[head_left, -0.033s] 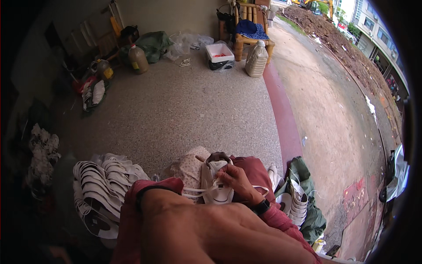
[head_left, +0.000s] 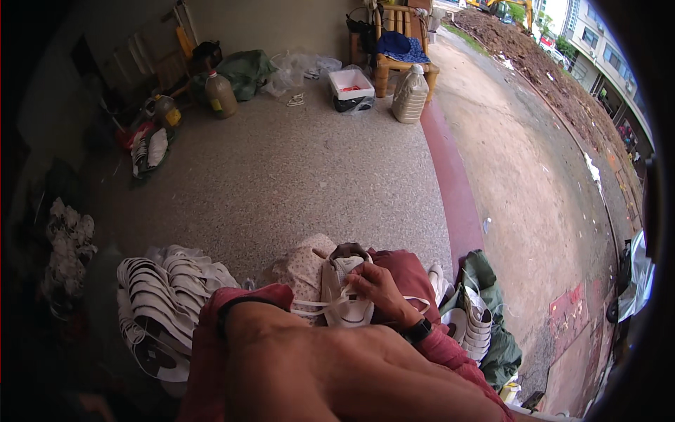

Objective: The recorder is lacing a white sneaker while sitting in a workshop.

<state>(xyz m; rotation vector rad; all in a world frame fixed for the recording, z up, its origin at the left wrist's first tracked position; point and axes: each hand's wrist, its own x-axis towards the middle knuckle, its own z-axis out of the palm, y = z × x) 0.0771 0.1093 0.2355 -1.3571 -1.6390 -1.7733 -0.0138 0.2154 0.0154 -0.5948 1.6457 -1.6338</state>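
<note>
A pale grey and white shoe (head_left: 336, 276) with a dark collar rests between a patterned cloth (head_left: 299, 264) and dark red cloth (head_left: 404, 267). At its lacing, the closed fingers of my right hand (head_left: 383, 290) pinch a white shoelace (head_left: 309, 303). One stretch of lace runs left toward my sleeve; another loop shows right of the hand. My left hand (head_left: 330, 359) looms large and close across the lower middle. Its back shows, while its fingers are hidden or cut off by the lower edge.
Stacked white shoe pieces with dark edges (head_left: 162, 295) lie at the left. More shoe pieces (head_left: 478, 327) sit by a green sack (head_left: 492, 344) at the right. Farther off stand a white foam box (head_left: 351, 83), a large jug (head_left: 411, 95) and a bamboo chair (head_left: 387, 67).
</note>
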